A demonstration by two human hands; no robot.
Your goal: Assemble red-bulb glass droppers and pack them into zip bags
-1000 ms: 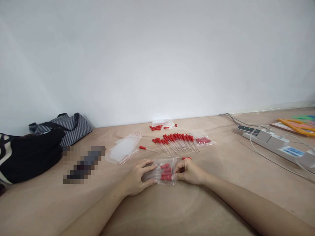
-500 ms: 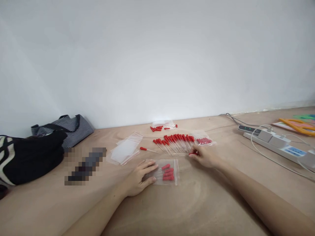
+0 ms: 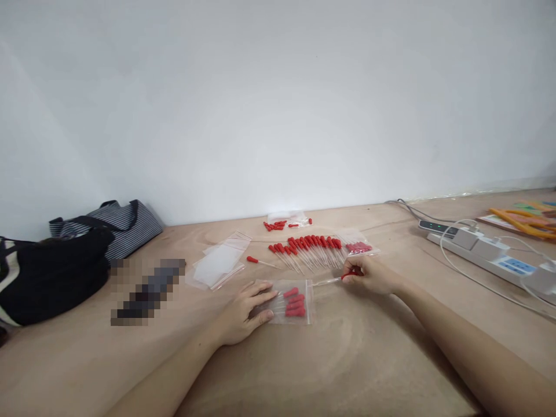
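My left hand (image 3: pixel 249 310) lies flat with fingers apart on the closed end of a clear zip bag (image 3: pixel 280 318). Inside that bag are several droppers with red bulbs (image 3: pixel 295 301). Between the fingertips of my right hand (image 3: pixel 365 275) is the red bulb of a dropper (image 3: pixel 328 282); its clear tube points left, with the tip close to the bag's zip edge. Behind the hands lies a fanned row of red-bulbed droppers (image 3: pixel 315 249), and one single dropper (image 3: pixel 252 259) rests to their left. Another zip bag holding droppers (image 3: pixel 359 247) lies just beyond my right hand.
Flat zip bags (image 3: pixel 221 260) are stacked left of the droppers. Loose red bulbs (image 3: pixel 274 226) lie near the wall. At right stands a power strip (image 3: pixel 486 255) with plugs and cables; a black bag (image 3: pixel 65 278) and a striped bag (image 3: pixel 134 229) sit at left.
My right hand has moved right and a little nearer, drawing the dropper away from the row toward the bag's edge level. My left hand stays on the bag.
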